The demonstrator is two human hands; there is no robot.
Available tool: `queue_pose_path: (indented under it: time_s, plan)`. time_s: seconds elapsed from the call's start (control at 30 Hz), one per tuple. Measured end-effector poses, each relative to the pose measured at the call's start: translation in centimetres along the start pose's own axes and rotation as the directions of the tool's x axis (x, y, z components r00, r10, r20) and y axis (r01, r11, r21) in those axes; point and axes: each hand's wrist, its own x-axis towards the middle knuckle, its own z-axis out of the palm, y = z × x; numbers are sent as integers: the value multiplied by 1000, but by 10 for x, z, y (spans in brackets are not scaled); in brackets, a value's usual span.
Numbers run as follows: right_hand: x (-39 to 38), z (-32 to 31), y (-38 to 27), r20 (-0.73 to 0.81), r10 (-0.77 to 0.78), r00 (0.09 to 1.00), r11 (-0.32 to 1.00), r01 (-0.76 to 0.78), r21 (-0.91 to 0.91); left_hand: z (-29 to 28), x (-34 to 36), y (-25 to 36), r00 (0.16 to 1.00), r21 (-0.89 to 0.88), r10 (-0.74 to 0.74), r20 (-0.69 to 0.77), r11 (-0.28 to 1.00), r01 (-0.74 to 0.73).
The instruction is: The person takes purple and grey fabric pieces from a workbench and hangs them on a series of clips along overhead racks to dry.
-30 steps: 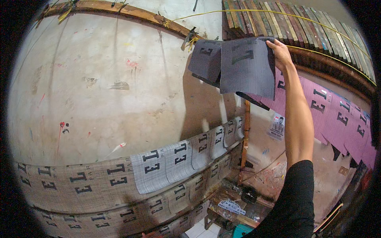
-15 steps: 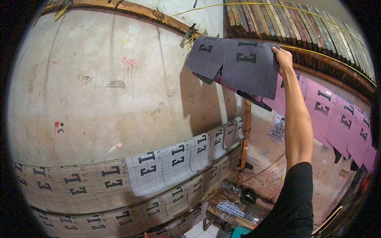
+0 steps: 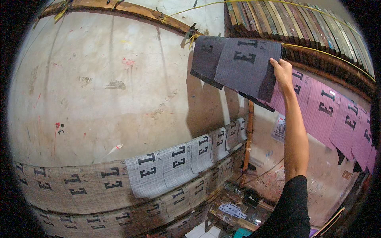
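My right hand (image 3: 282,73) is raised high at the upper right, thumb and fingers closed on the right edge of a dark grey cloth-like sheet (image 3: 248,73) printed with large black letters. The sheet hangs high by the bamboo pole, close to the wall corner. Another dark grey sheet (image 3: 204,57) with similar print hangs beside it on the left, partly overlapped. Pink printed sheets (image 3: 313,99) hang in a row to the right, behind my forearm. My left hand is out of view.
Brown printed sheets (image 3: 89,190) and white ones (image 3: 178,162) hang in rows along the left wall. A bamboo pole (image 3: 329,63) runs beneath racked wooden frames (image 3: 301,25). A yellow cord (image 3: 210,6) crosses above. Below stands a cluttered, stained table (image 3: 216,218) beside an upright post (image 3: 249,139).
My right hand has moved slightly down, drawing the sheet's right edge with it. The dark sheets hang a little differently, and the view has shifted slightly.
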Motion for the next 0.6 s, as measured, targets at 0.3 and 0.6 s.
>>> queue_pose_path:
  time_s: [0.3,0.6]
  plan:
    - [2,1,-22,-61,-32,998,965,15,-263,40,-45,63,998,7,-67,12,998,67]
    - [-208,31,-3,79,304,949,813,-302,498,-32,-86,4,999,-94,27,-25,995,-29]
